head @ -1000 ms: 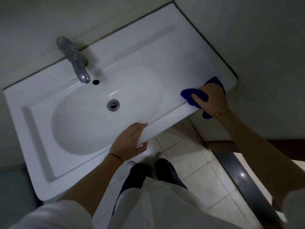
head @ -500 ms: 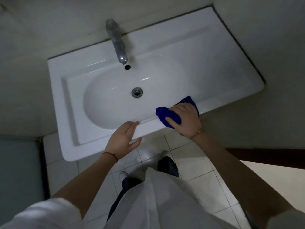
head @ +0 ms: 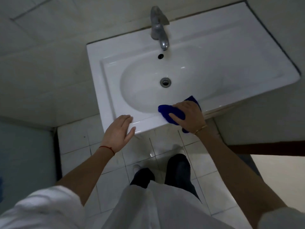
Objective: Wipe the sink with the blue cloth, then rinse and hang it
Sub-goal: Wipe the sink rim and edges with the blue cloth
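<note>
the left hand (head: 119,129) lies flat, fingers together and empty, on the front rim of the sink (head: 105,90). at its 3 o'clock, close by, the right hand (head: 188,115) presses its fingers down over the blue cloth (head: 171,113), bunched on the same rim with its long axis along the edge. unwiped rim probably runs toward 9 o'clock. white glossy basin, tap (head: 159,30) at 12 o'clock, tiled floor (head: 79,142) below.

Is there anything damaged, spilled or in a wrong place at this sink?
Nothing stands out. The white ceramic sink looks intact, the right hand presses the blue cloth on its front rim, and the left hand rests on the edge.
</note>
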